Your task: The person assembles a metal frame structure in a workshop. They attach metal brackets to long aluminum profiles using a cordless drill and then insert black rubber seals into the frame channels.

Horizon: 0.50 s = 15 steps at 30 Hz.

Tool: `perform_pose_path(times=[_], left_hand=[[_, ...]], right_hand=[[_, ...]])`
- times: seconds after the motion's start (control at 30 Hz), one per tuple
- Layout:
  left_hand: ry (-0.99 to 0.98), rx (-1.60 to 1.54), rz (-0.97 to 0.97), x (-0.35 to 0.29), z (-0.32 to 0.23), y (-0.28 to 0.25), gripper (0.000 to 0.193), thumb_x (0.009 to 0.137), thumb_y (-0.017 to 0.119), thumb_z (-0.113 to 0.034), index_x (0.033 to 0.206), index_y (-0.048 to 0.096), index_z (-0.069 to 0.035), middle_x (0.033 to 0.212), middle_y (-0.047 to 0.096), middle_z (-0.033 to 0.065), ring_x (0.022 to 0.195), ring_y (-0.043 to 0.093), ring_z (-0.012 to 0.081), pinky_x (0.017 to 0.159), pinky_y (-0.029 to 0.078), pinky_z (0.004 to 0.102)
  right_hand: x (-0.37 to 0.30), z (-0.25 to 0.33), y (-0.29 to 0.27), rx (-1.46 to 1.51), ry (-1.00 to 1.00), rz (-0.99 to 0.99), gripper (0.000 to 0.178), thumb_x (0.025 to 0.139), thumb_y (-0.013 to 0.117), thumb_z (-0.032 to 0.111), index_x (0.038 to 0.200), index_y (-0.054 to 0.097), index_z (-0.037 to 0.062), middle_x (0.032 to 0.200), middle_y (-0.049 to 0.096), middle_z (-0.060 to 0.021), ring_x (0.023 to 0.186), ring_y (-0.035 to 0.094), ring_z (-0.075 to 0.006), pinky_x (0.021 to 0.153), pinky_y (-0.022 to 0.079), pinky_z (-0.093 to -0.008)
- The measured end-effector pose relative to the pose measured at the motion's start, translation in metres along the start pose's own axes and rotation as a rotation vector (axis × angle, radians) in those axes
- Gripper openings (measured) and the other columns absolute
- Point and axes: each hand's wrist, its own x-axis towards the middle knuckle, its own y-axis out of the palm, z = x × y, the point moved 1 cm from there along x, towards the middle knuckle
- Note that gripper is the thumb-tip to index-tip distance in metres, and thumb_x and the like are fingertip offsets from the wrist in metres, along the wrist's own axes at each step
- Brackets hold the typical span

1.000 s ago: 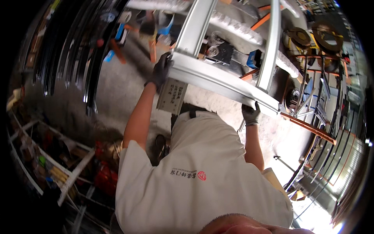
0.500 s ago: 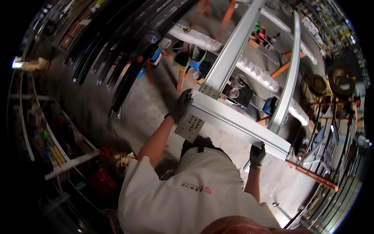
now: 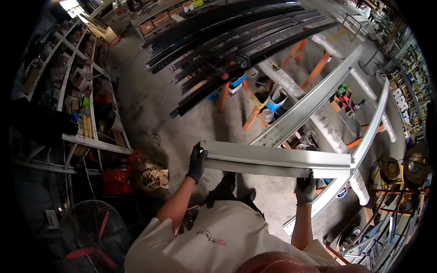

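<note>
Now the metal channel (image 3: 277,160) sits lower and level, left hand (image 3: 197,162) and right hand (image 3: 305,189) still clamped on it.

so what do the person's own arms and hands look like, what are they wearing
Both hands wear dark gloves: the left hand in a black glove with a snug cuff at the wrist, the right hand in a dark grey one. The forearms are bare from the gloves up to the short sleeves of a light beige shirt with a small red mark on its front.
</note>
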Motion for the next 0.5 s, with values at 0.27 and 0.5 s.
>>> perform_pose_path(times=[0.27,0.5], left_hand=[[-0.084,-0.111,-0.181,0.041,0.048,-0.109,0.040,0.093,0.061,-0.009,0.132,0.059,-0.003,0.103,0.060,0.0002,0.095,0.056,0.0142,0.088,0.048,0.0306],[-0.062,-0.420,-0.135,0.170,0.082,-0.191,0.042,0.093,0.063,-0.013,0.134,0.060,-0.005,0.124,0.061,0.0022,0.110,0.056,0.0184,0.098,0.046,0.0343]], right_hand=[[0.027,-0.096,0.116,-0.061,0.038,0.132,0.035,0.104,0.058,0.023,0.135,0.062,0.0075,0.133,0.067,-0.0081,0.124,0.063,-0.0248,0.107,0.052,-0.0427],[0.072,-0.195,0.222,-0.159,-0.055,-0.015,0.036,0.106,0.053,0.027,0.136,0.061,0.0089,0.129,0.067,-0.0076,0.117,0.065,-0.0252,0.099,0.056,-0.0441]])
